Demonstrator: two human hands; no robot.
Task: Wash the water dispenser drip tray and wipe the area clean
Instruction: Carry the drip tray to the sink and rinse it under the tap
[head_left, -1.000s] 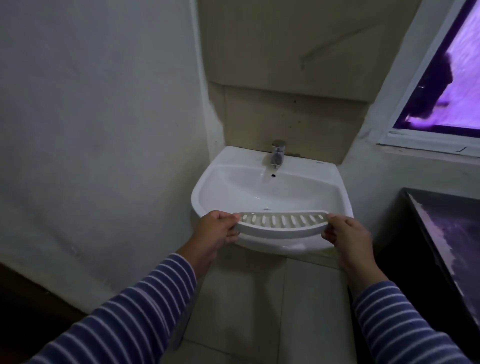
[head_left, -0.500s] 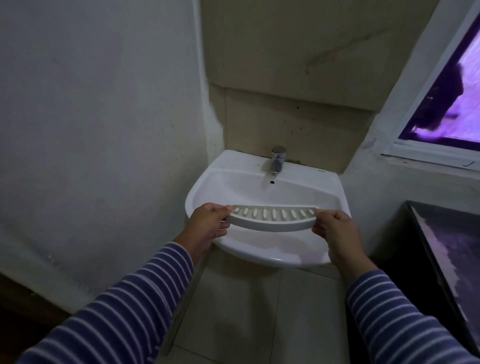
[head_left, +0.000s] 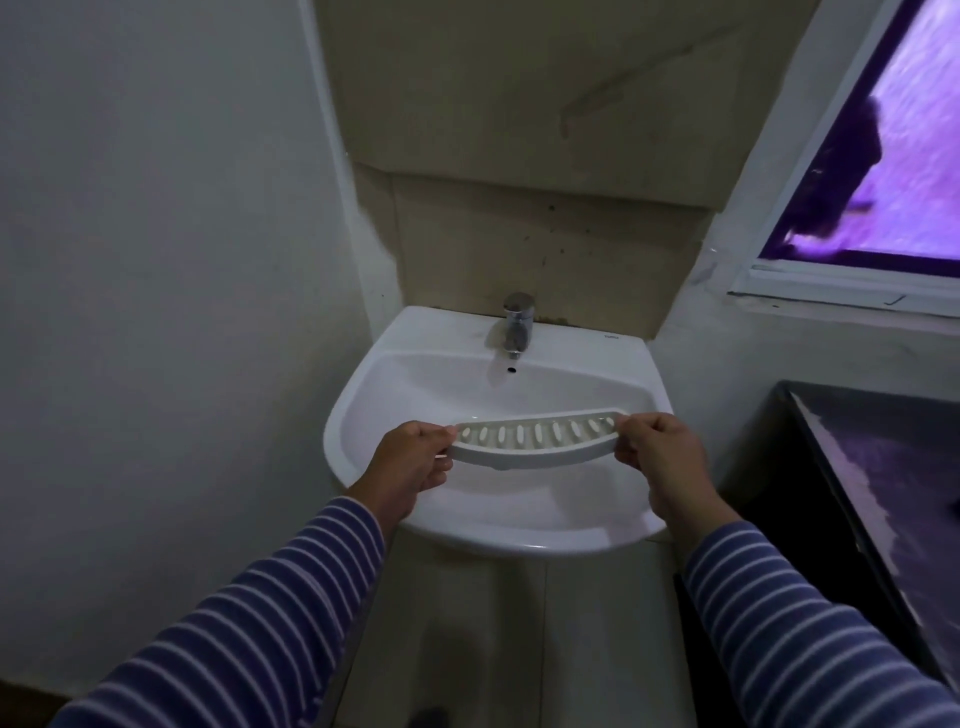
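The drip tray (head_left: 535, 439) is a white curved plastic piece with a row of oval slots on top. I hold it level over the bowl of a white wall-mounted sink (head_left: 363, 395). My left hand (head_left: 413, 465) grips its left end and my right hand (head_left: 660, 457) grips its right end. A chrome tap (head_left: 517, 322) stands at the back of the sink, and no water runs from it.
A pale wall (head_left: 156, 260) closes in on the left and beige tiles (head_left: 545, 244) rise behind the sink. A dark counter (head_left: 883, 493) stands at the right, under a window (head_left: 893, 156). Tiled floor (head_left: 519, 649) lies below the sink.
I have stepped closer to the sink. The tray, held in both hands, has gone from the sink's front rim to a spot over the bowl.
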